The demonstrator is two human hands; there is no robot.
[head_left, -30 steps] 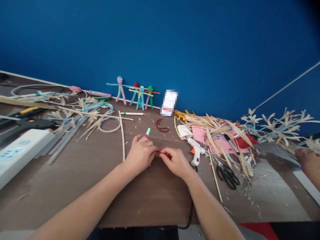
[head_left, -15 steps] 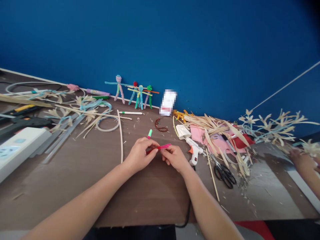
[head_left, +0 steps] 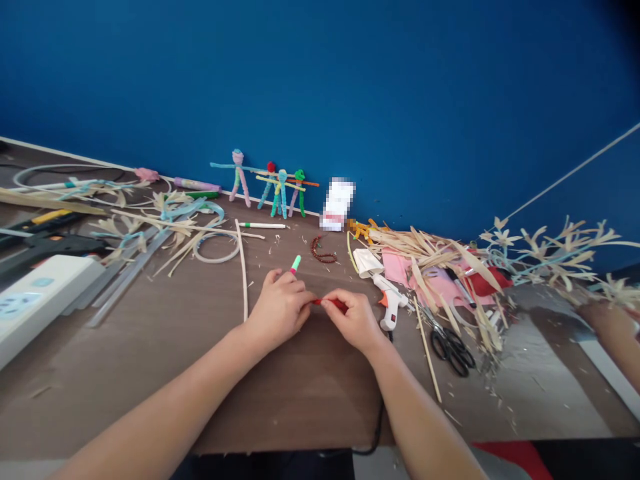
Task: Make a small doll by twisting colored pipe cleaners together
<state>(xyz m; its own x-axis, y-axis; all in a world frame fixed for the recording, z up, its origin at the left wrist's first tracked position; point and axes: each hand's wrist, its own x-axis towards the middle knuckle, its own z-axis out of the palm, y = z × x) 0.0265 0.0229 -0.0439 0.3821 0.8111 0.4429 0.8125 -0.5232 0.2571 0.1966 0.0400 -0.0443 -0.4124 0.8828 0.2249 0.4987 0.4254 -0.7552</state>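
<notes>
Between my two hands is a thin red strip, apparently a pipe cleaner (head_left: 319, 302), mostly covered by fingers. My left hand (head_left: 281, 305) pinches its left end, back of the hand upward. My right hand (head_left: 356, 319) has thumb and index finger closed on the right part, and red shows behind the fingers. A light green tip (head_left: 297, 263) with a pink band sticks out beyond my left hand; the rest of it is hidden. Just right of my right hand lies a white glue gun (head_left: 393, 303). Beyond the hands is a brown bead string (head_left: 323, 251).
Several pipe-cleaner figures (head_left: 283, 193) lean on the blue wall. At right lie black-handled scissors (head_left: 453, 350), a stick (head_left: 427, 350) and a pile of pale husk strips (head_left: 425, 248). A white power strip (head_left: 47, 303) is at left. Another person's hand (head_left: 607, 327) is far right.
My left hand has rolled over, its back now upward. My right fingers now cover more of the red strip, and the pink loop above them is out of sight.
</notes>
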